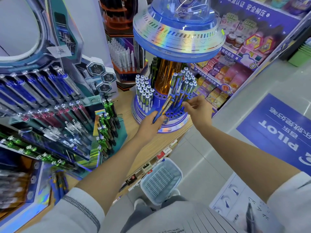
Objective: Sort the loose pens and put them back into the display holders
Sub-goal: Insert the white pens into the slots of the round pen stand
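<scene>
A round blue display holder (170,121) with many holes stands on the wooden counter, under a holographic saucer-shaped top (178,39). White-and-blue pens (144,93) fill its left side and more stand at its right. My left hand (154,121) grips a small bunch of orange-and-blue pens (165,105), their tips pointing up toward the holder. My right hand (197,109) reaches in from the right and pinches an orange-and-blue pen (184,98) standing in the holder's front holes.
Tiered racks of blue, red and green pens (50,106) fill the left. A white-pen stand (124,59) is behind. A blue plastic basket (161,180) sits on the floor by my feet. Shelves of boxed goods (235,73) lie to the right.
</scene>
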The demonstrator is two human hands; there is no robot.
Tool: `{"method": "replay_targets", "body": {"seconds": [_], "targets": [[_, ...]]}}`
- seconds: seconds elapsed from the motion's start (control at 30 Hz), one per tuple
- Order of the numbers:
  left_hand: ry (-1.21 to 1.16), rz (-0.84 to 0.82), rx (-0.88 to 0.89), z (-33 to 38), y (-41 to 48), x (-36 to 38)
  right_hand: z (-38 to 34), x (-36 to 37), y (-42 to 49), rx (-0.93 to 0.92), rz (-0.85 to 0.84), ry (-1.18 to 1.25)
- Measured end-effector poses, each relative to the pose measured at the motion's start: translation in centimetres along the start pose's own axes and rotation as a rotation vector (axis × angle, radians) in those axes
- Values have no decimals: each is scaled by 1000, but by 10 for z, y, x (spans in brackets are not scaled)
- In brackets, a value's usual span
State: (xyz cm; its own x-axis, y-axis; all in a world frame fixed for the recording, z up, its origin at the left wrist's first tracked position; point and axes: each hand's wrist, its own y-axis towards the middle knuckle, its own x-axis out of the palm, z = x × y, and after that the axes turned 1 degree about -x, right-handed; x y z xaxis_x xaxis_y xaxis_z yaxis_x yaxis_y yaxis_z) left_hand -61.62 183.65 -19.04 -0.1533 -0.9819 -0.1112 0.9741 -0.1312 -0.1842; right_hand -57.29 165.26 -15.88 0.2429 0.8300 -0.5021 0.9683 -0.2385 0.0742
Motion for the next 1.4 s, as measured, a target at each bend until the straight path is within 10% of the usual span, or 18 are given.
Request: {"method": "replay_targets", "body": {"seconds": [0.4,0.8,1.4], "targets": [[-37,-144,5,0,-2,2,-8,1,-13,55,-501,320],[14,-28,25,4,6,6,3,-27,-6,-13,204,193],[32,-42,74,7,6,-5,-10,1,1,-161,84,-28]]}}
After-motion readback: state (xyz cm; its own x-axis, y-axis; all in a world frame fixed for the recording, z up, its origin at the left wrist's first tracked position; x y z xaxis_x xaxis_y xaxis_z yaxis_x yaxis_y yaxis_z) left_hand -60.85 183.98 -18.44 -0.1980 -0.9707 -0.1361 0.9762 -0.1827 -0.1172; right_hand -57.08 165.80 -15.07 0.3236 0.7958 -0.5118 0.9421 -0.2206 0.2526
